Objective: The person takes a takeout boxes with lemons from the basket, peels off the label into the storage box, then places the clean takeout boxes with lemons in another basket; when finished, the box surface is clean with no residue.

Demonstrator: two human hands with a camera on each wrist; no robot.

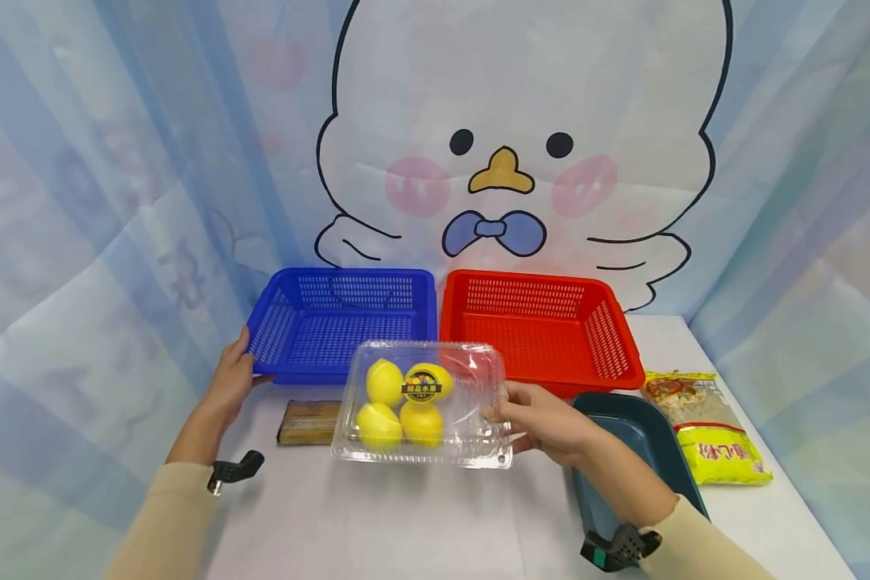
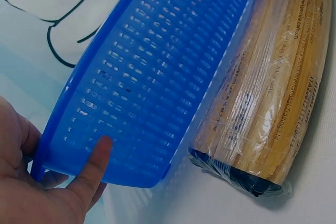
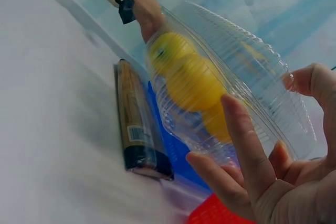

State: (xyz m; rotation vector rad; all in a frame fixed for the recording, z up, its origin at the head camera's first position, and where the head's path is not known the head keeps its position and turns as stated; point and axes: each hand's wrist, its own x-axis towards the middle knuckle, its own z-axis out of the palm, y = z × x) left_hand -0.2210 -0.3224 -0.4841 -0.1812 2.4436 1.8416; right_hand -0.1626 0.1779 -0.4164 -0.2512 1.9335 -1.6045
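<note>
My right hand [image 1: 547,423] grips the right end of a clear plastic clamshell box [image 1: 471,403], thumb on the lid and fingers beneath. Several yellow lemons [image 1: 383,383] lie inside, on the box's left side, under a round black label. The box hangs above the table, in front of two baskets. With my left hand [image 1: 230,374] I hold the left edge of a blue basket [image 1: 348,330]; in the left wrist view the thumb presses its outer wall [image 2: 142,145] while the other fingers are partly hidden behind the rim.
A pack of noodles [image 2: 262,77] in clear wrap lies before the blue basket, partly behind the box. A red basket [image 1: 536,322] stands right of the blue one. Farther right are a dark teal tray [image 1: 623,411], under my right forearm, and a yellow-labelled food bag [image 1: 718,443].
</note>
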